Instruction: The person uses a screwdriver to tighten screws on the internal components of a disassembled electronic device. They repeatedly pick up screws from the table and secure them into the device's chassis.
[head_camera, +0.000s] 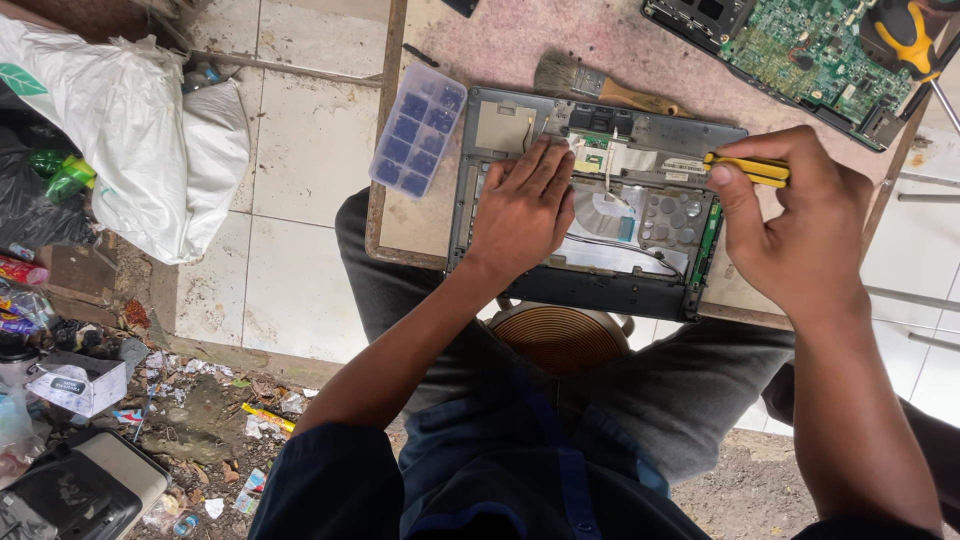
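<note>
The opened laptop base (600, 210) lies on the table (500, 50), long axis left to right. The left hand (520, 205) presses flat on it, fingers spread. The right hand (790, 225) pinches a yellow screwdriver (745, 168) lying sideways, tip pointing left over the base.

My left hand (520, 210) and right hand (800, 235) are bare, with no gloves, rings or watch, and both forearms are uncovered to above the elbow. I wear a dark navy short-sleeved shirt (330, 480) with a lighter blue strip down the front (a placket, perhaps) and grey trousers (690, 390), creased at the knees.
</note>
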